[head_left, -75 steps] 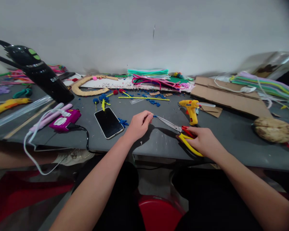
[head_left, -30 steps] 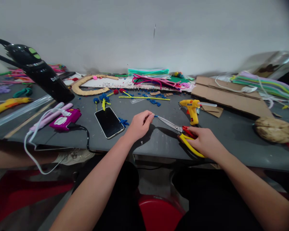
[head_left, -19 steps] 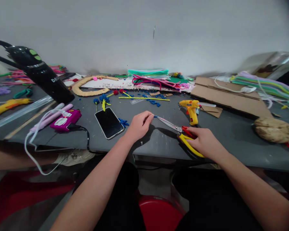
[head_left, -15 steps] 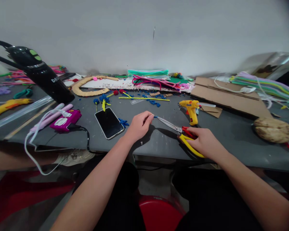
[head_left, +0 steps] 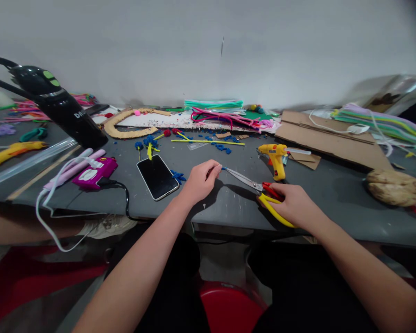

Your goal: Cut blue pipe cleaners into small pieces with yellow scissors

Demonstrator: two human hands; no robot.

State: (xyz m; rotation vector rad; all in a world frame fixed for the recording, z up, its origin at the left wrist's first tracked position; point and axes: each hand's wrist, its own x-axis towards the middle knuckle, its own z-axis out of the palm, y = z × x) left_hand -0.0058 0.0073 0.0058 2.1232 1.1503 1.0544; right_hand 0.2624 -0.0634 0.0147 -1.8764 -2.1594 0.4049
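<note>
My right hand (head_left: 294,204) grips the yellow and red handles of a pair of scissors (head_left: 253,185) lying low over the grey table (head_left: 229,203). The blades point left toward my left hand (head_left: 201,179), whose fingers are pinched on a small blue piece (head_left: 223,168) at the blade tips. Blue scraps (head_left: 177,175) lie just left of that hand, beside a black phone (head_left: 157,176).
A yellow glue gun (head_left: 275,157) stands behind the scissors. Cardboard sheets (head_left: 327,138) lie at back right, a brown lump (head_left: 397,187) at far right. A pink glue gun (head_left: 93,172) with a cable, a black lamp (head_left: 60,108) and pipe cleaners (head_left: 225,116) crowd the left and back.
Almost nothing has changed; both hands stay in place with the scissors' tips at the left fingers.
</note>
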